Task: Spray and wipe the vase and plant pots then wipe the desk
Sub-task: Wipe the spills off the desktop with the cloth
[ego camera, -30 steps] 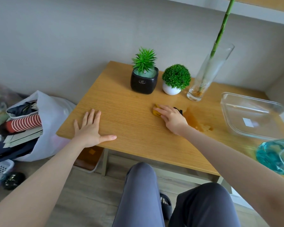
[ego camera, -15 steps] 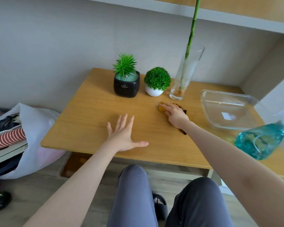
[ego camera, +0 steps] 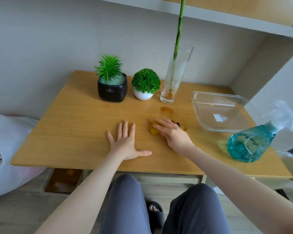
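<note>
Right hand (ego camera: 173,134) presses cloth (ego camera: 154,129) on desk (ego camera: 71,129) — fingers flat.

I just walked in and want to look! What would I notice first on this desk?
Probably the tall glass vase at the back, with its long green stalk shooting up. Next, the bright blue spray bottle at the desk's right edge. In the middle, the right hand presses a yellow cloth on the desk.

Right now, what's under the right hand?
Under the right hand lies a yellow cloth pressed flat on the desk; a dark edge of it pokes out at the far side. Fingers cover its middle, so the rest of it cannot be seen.
</note>
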